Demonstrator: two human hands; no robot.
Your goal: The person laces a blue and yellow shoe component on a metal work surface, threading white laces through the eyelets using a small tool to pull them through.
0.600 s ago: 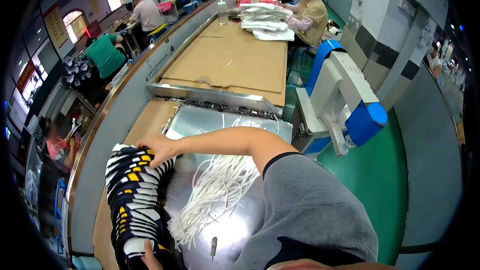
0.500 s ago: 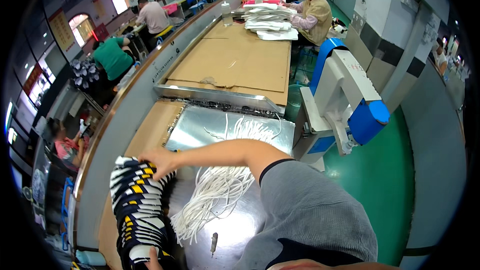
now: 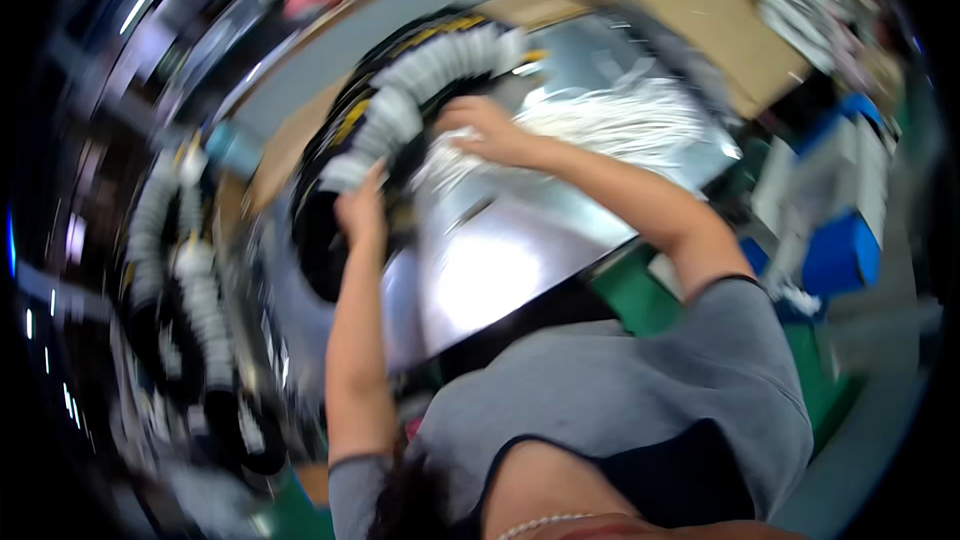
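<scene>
A long curved row of black, white and yellow fabric pieces [image 3: 395, 118], overlapping one another, lies along the left side of the metal tabletop [image 3: 520, 285]. At the row's near end is my left hand [image 3: 362, 208], against the pieces, its fingers smeared by motion. My right hand [image 3: 487, 132] is over the near-left ends of a bundle of white cords [image 3: 630, 125], just right of the row. Its fingers look bent, but blur hides whether a cord is between them. A small dark stick-like thing [image 3: 478, 212] rests on the metal below that hand.
More stacked black and white pieces [image 3: 208, 285] are at the left, beside the table. Brown cardboard [image 3: 690, 10] covers the far surface, with a white pile [image 3: 790, 5] on it. A blue and white machine [image 3: 840, 250] stands at the right. A grey partition [image 3: 290, 65] runs behind the row.
My view has swung left and is blurred. My right hand has gone from the row's far end to beside the cords. More of my left hand and its forearm now show at the near end.
</scene>
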